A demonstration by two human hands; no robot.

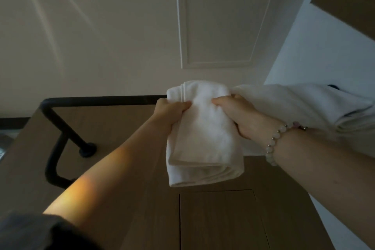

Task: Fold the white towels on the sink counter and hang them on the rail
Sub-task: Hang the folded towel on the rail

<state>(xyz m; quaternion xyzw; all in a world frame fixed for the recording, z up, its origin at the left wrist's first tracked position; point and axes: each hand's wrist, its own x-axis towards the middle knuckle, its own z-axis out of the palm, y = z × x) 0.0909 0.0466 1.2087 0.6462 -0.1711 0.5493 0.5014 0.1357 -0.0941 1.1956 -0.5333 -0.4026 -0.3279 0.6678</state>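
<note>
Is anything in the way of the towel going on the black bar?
Nothing visible blocks it. The left hand and right hand hold the folded towel at the rail; another towel hangs beside it.

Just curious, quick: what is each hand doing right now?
Left hand: grips the folded white towel.
Right hand: grips the same towel.

Single wide-angle view from the wearer's head, facing forward, close up to the black rail (101, 101)
</note>
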